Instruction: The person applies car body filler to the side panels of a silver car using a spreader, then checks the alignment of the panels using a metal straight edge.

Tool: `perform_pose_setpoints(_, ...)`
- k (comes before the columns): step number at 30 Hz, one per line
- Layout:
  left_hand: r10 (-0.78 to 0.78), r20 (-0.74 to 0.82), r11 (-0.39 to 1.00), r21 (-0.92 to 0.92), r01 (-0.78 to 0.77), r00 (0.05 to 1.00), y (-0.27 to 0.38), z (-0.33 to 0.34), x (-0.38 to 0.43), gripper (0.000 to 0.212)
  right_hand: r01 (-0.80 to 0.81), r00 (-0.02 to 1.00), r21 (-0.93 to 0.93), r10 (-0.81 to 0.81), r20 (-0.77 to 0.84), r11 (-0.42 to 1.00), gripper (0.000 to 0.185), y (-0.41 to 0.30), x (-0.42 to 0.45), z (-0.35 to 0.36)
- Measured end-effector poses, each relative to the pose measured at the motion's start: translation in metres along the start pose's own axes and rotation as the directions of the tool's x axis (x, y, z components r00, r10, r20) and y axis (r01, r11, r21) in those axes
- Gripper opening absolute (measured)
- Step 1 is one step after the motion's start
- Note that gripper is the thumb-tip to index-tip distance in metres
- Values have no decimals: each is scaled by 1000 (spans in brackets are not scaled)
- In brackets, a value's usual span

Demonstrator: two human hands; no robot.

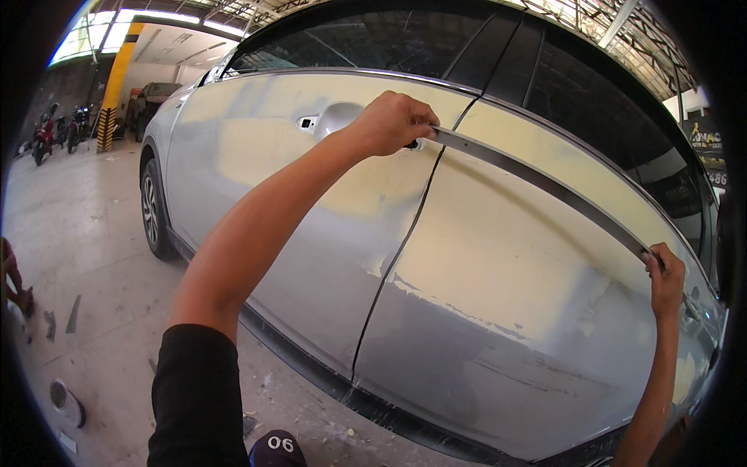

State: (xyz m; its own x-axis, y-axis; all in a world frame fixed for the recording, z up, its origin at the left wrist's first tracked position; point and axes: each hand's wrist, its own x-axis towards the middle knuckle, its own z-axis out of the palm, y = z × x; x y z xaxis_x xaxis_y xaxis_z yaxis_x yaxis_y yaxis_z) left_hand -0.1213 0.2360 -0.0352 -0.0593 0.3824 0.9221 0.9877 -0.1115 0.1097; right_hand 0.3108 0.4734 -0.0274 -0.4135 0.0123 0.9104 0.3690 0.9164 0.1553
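Observation:
My left hand (pixel 400 124) pinches the near end of a long, thin metal straightedge (pixel 543 175), close to the gap between two car doors. At the far right, my right hand (pixel 665 274) grips the other end. The straightedge spans the upper part of one door panel (pixel 496 245), below the window trim, and casts a shadow on it. Pale yellow filler with ragged lower edges covers much of that grey panel. The adjoining door (pixel 274 152) also carries yellow patches; its handle recess (pixel 338 117) shows exposed openings, partly hidden by my left hand.
A black sill (pixel 327 373) runs beneath the doors above a debris-strewn floor. At left lie an open round tin (pixel 67 403) and a dark strip (pixel 73 314); another person's limb (pixel 17 280) shows nearby. A yellow pillar (pixel 119 87) and motorcycles (pixel 44 137) stand behind.

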Motion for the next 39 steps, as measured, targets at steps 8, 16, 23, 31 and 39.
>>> perform_pose_setpoints(8, 25, -43, 995, 98, -21, 999, -16, 14, 7, 16, 79, 997, 20, -79, -26, 997, 6, -3, 14, 7)
perform_pose_setpoints(16, 112, -42, 979, 178, -103, 993, -26, 14, 14, 15, -20, 1000, 79, 18, 20, 997, 7, 8, 22, 11)
perform_pose_setpoints(23, 73, -31, 987, 147, -67, 997, -34, 10, 15, 17, -84, 996, 147, 81, 25, 986, 7, 24, 32, 13)
perform_pose_setpoints(31, -41, -18, 993, 106, 43, 999, -30, 10, 20, 18, -87, 996, 59, 88, -10, 994, 7, 18, 42, 5)
perform_pose_setpoints(39, 5, -10, 995, 96, -4, 1000, -31, 15, 15, 17, -73, 997, 83, 69, 41, 994, 5, 33, 33, 7)
